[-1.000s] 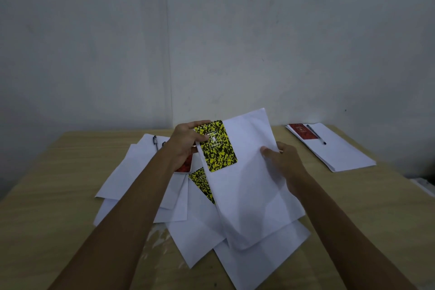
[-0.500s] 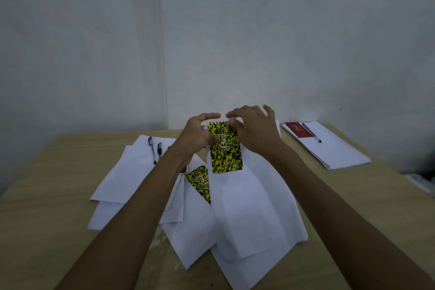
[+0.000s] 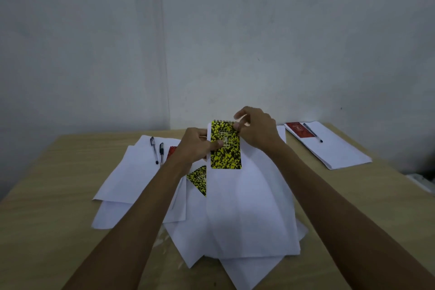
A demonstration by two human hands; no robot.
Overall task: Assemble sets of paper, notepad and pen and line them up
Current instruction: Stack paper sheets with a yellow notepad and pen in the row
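Head view: both hands square a yellow notepad (image 3: 226, 146) on a lifted paper sheet (image 3: 249, 207), left hand (image 3: 196, 147) pinching both, right hand (image 3: 255, 128) pinching the notepad's top; next, probably add a pen (image 3: 154, 149) from the surface (image 3: 58, 183)

Your desk's middle is crowded; its left edge and near corners lie open.

Bare desk (image 3: 58, 195) runs along your left side and the near right corner, so you can pass there freely. Loose sheets of paper (image 3: 131, 172) sprawl across the centre, with two pens (image 3: 157, 150) lying on the far-left sheet and a yellow notepad (image 3: 199, 180) partly tucked among them. Both forearms cross above this pile. At the far right, a finished stack of paper (image 3: 341, 153) carries a red notepad (image 3: 299, 129) and a pen (image 3: 313, 132); bare wood separates it from the pile.
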